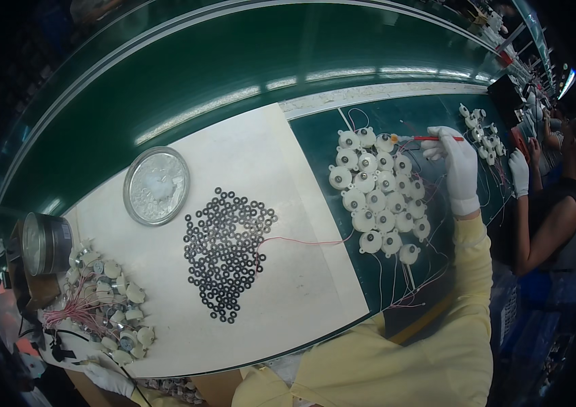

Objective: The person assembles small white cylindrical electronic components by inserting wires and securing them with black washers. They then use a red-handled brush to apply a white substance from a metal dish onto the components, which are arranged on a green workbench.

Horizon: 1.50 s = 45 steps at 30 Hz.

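Brush, red-handled, tip at upper white round parts on green tabletop. Right hand, gloved, fingers closed around handle. Left hand near wired parts; cannot tell grip. Black rings on white sheet.

No words or numbers can be read; any print on the side of the round tin at the left is too small and dim to make out.
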Available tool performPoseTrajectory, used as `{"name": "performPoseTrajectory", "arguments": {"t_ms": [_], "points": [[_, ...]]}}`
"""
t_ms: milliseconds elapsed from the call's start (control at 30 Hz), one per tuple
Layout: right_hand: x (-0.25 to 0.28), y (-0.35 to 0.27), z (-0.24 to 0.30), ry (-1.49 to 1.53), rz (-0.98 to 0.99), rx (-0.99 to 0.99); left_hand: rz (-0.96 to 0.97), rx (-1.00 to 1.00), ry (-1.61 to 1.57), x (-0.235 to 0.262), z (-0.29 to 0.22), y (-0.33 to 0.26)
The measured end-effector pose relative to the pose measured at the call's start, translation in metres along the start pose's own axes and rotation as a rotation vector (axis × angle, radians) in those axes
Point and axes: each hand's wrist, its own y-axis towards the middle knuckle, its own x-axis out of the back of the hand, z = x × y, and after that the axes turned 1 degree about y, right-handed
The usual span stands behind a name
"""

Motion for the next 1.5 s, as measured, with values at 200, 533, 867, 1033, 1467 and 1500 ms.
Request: {"name": "performPoseTrajectory", "arguments": {"t_ms": [200,533,867,1033,1467,1500], "points": [[-0.002,0.001,0.010,0.020,-0.003,0.017,0.059,0.233,-0.262,0.014,-0.040,0.005],[-0.007,0.006,0.008,0.044,0.015,-0.066,-0.010,-0.088,0.093,-0.007,0.006,-0.002],[-0.013,-0.007,0.025,0.088,0.082,-0.040,0.091,0.212,-0.251,-0.005,0.003,0.000],[-0.037,-0.013,0.039,0.101,0.281,-0.054,0.061,0.331,-0.377,-0.005,-0.003,0.001],[-0.061,-0.015,0.038,0.077,0.334,-0.112,0.112,0.271,-0.316,-0.006,0.013,-0.001],[-0.061,-0.014,0.036,0.080,0.328,-0.117,0.123,0.271,-0.327,-0.007,0.017,-0.002]]}}
